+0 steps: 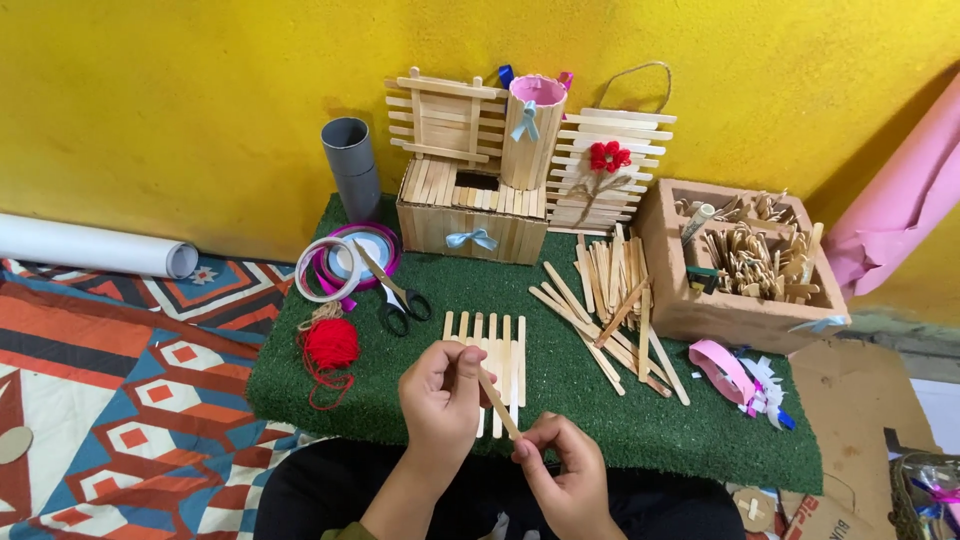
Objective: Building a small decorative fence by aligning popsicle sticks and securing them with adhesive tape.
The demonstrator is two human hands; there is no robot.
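My left hand (440, 395) and my right hand (562, 470) together hold one flat wooden craft stick (497, 403), slanted between them above the near edge of a green turf mat (590, 400). The left fingers pinch its upper end, the right fingers its lower end. Just behind the stick, a row of several sticks (493, 345) lies side by side on the mat. A loose pile of sticks (610, 300) lies to the right.
Scissors (395, 290), ribbon rolls (345, 262) and a red yarn ball (330, 343) lie at left. Stick-built boxes and a panel (470, 215) stand at the back by a grey tube (350, 165). A clay-coloured box (735, 262) of bits sits right. A patterned rug (120, 380) lies at left.
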